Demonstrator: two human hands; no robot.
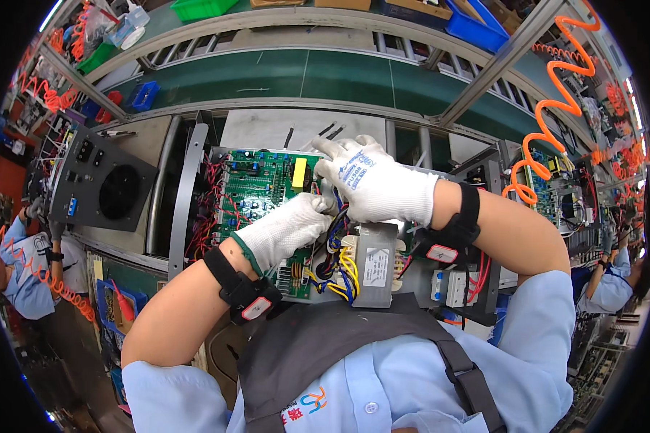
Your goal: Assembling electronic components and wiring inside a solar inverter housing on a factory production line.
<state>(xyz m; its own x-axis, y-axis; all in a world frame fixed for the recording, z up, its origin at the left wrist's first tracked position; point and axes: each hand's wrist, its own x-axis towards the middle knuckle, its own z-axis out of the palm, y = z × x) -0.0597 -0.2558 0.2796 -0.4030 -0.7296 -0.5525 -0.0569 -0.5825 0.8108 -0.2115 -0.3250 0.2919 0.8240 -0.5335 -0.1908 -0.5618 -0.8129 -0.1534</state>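
My left hand, in a white knitted glove, is closed with its fingertips pinched by the right edge of a green circuit board. What it pinches is too small or hidden to name. Just beyond it, my right hand, also gloved in white, reaches over the same edge. Its outer fingers stretch away while the index finger bends down; the thumb and whatever lies beneath are hidden. A yellow block component stands on the board beside it. Bundled dark wires run below both hands to a transformer with yellow and blue leads.
An upright grey metal panel flanks the board on the left. A dark housing with a round fan stands farther left. Coiled orange air hose hangs at right. A green conveyor belt crosses behind. Other people work at both sides.
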